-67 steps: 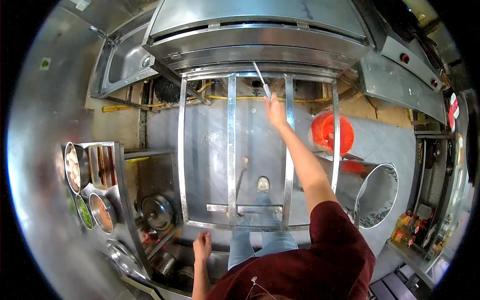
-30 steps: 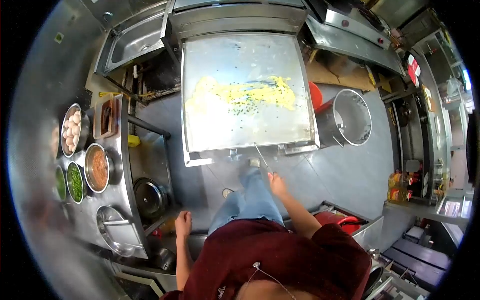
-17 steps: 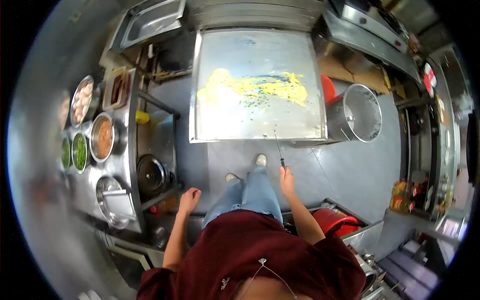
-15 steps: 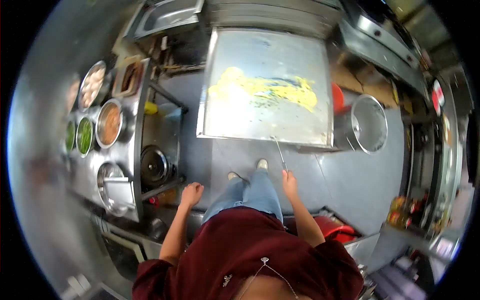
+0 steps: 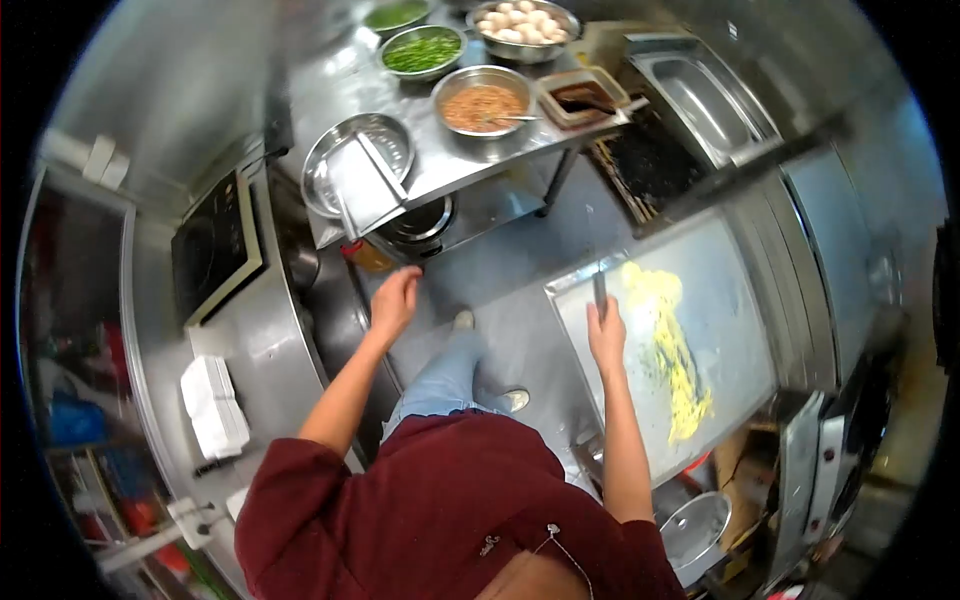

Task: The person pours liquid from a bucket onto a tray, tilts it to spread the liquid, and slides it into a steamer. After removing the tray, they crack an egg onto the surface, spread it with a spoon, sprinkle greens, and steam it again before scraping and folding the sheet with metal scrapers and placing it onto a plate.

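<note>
My right hand point(image 5: 606, 338) is wrapped round the dark handle of a metal spatula point(image 5: 600, 288), held up over the left edge of a flat griddle point(image 5: 735, 290). The spatula's far end is hard to make out. On the griddle lies a long, uneven strip of yellow egg point(image 5: 676, 375). My left hand point(image 5: 396, 302) hangs in the air near the prep table, its fingers curled together with nothing visible in them. Closest to it on the table is a steel bowl point(image 5: 318, 160) with a metal tray point(image 5: 362, 185) laid across it.
On the steel prep table point(image 5: 450, 178) stand bowls of chopped greens point(image 5: 422, 54), shredded orange food point(image 5: 484, 106) and eggs point(image 5: 525, 24), plus a tub of dark sauce point(image 5: 582, 98). An induction cooker point(image 5: 215, 245) and white foam boxes point(image 5: 214, 408) sit at left. A metal pot point(image 5: 697, 530) stands lower right.
My view has turned left towards the prep table, so the griddle now appears at the right. The spatula has swung with me and stays in my right hand. My feet have shifted.
</note>
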Motion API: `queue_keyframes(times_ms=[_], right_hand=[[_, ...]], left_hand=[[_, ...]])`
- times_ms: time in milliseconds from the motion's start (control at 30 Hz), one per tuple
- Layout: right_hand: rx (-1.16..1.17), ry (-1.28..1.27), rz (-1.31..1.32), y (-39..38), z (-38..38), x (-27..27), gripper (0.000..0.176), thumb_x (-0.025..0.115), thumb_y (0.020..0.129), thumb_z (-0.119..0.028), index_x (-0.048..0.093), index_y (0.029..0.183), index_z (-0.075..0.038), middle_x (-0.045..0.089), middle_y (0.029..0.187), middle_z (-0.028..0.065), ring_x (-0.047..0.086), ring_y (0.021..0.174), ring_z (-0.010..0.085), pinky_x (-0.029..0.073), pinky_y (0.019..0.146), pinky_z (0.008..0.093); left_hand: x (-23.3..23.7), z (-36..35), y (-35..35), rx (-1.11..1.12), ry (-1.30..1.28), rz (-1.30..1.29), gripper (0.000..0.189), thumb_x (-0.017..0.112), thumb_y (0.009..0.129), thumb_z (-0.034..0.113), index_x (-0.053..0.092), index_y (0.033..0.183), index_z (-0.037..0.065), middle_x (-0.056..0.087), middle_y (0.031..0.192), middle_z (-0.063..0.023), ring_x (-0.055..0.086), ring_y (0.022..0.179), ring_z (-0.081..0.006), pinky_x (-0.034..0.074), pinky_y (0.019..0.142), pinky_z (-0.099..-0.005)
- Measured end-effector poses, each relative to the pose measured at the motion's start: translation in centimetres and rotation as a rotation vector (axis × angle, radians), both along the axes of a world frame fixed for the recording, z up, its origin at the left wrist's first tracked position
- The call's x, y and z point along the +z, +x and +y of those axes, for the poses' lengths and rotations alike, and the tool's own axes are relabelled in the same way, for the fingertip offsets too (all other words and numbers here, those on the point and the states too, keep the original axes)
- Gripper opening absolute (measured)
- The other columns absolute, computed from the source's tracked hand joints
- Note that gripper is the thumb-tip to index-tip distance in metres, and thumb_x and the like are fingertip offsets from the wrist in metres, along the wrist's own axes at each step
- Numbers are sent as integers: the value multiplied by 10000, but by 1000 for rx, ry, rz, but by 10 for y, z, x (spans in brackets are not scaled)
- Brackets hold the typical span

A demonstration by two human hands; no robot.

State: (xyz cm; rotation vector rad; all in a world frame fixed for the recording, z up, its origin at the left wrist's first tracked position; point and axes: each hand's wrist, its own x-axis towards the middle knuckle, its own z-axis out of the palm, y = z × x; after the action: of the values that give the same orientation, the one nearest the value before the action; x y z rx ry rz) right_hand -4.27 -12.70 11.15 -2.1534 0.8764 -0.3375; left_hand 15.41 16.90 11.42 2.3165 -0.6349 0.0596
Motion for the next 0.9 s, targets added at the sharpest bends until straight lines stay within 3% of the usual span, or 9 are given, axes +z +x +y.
queue_keyframes(times_ms=[133, 200, 267, 367, 500, 633, 733, 867, 900], right_hand=[[370, -261, -95, 139, 18, 1, 297, 548, 773, -223, 456, 990, -42, 550, 872, 168, 560, 721, 341, 446, 631, 399], [460, -313, 74, 211, 43, 10, 297, 554, 766, -218, 458, 985, -43, 538, 890, 169, 564, 759, 345, 458, 660, 406], [473, -303, 151, 277, 67, 10, 278, 535, 770, -188, 451, 974, -18, 535, 878, 176, 569, 759, 357, 459, 668, 422], [498, -333, 192, 351, 86, -23, 302, 563, 736, -157, 452, 962, 10, 522, 868, 191, 549, 784, 351, 469, 643, 401], [478, -607, 90, 388, 94, -26, 344, 558, 703, -112, 458, 997, 34, 493, 894, 180, 509, 831, 333, 465, 668, 371], [676, -295, -236, 415, 121, 8, 323, 564, 724, -134, 492, 979, 51, 508, 921, 194, 514, 873, 321, 444, 729, 378], [786, 123, 243, 453, 154, 11, 339, 563, 749, -173, 474, 971, 67, 555, 942, 224, 531, 915, 353, 438, 765, 401], [833, 370, 441, 474, 159, 2, 389, 625, 651, -231, 541, 867, 81, 597, 836, 214, 597, 789, 297, 468, 703, 354], [691, 603, 486, 467, 156, 16, 394, 626, 637, -228, 554, 863, 88, 602, 852, 201, 603, 768, 266, 472, 676, 346]], left_hand=[[57, 4, 79, 193, -105, -38, 153, 497, 823, 124, 560, 902, 9, 537, 758, -97, 540, 690, -191, 423, 622, -273], [46, 11, 136, 283, -180, -21, 162, 514, 804, 138, 566, 878, 3, 544, 785, -149, 569, 697, -256, 445, 633, -322], [10, 30, 191, 398, 121, -128, 281, 513, 796, 241, 562, 883, -22, 560, 832, -184, 565, 750, -329, 437, 693, -377], [-14, 49, 244, 438, 368, 249, 408, 500, 779, 334, 548, 900, -53, 564, 883, -218, 543, 793, -392, 416, 741, -416], [-41, 65, 272, 476, 89, 704, 397, 509, 785, 306, 528, 906, -71, 578, 805, -186, 580, 725, -314, 443, 653, -370], [-14, 62, 270, 585, -473, 1136, 219, 468, 840, 168, 517, 933, -24, 541, 748, -60, 520, 599, -138, 416, 513, -240], [-4, 55, 271, 627, -643, 1126, 205, 470, 840, 174, 516, 927, -5, 544, 799, -56, 522, 641, -139, 410, 495, -235], [-25, 73, 271, 539, -853, 1055, 370, 477, 843, 279, 486, 1084, -2, 523, 1074, -98, 490, 989, -194, 389, 846, -306], [-16, 70, 265, 806, -594, 845, 422, 480, 837, 329, 481, 1101, -1, 521, 1090, -86, 485, 994, -196, 368, 871, -307]])
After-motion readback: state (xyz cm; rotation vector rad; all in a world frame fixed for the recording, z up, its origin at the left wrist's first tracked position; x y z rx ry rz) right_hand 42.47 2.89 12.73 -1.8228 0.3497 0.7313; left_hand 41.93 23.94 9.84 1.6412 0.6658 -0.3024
